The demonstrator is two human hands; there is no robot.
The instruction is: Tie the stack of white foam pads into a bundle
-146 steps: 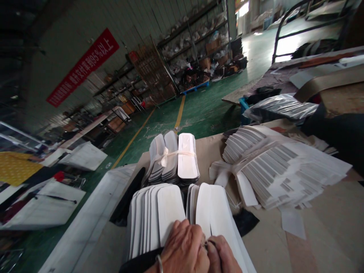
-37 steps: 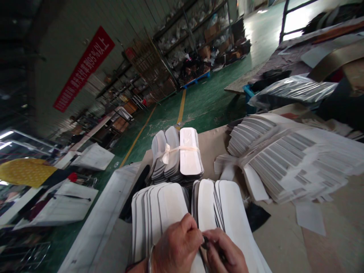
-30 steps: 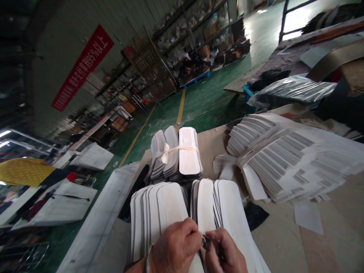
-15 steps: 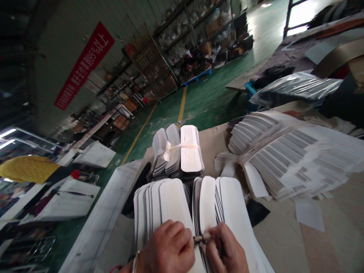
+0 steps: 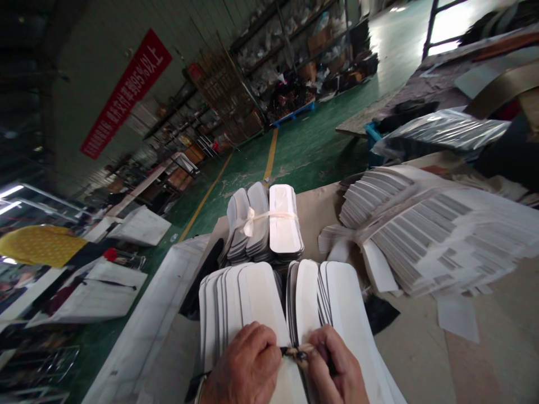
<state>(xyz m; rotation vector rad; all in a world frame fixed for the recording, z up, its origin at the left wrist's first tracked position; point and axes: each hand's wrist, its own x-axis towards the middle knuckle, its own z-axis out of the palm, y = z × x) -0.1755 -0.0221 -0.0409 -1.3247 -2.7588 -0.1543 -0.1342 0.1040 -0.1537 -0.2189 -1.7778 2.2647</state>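
In the head view, my left hand [image 5: 246, 362] is closed, pinching one side of a dark and tan tie strip [image 5: 295, 353]. On its other side my right hand [image 5: 334, 365] pinches the same strip. A knot or twist shows between the two hands. Under them lies a bundle of long white rounded-end panels [image 5: 259, 286] with grey layers between; more panels [image 5: 343, 283] stand in the right part of it. The near end of the bundle is hidden by my hands and the frame edge.
Behind stands another stack of white panels [image 5: 283, 230], bound with a pale strip [image 5: 249, 223]. To the right lies a large fanned pile of white strips [image 5: 446, 235]. A plastic-wrapped package [image 5: 446, 132] sits beyond. At far left is a person in a yellow top [image 5: 42, 246].
The fingers of both hands have shifted slightly around the strip, and more of the knot now shows between them. The panels have stayed in place.
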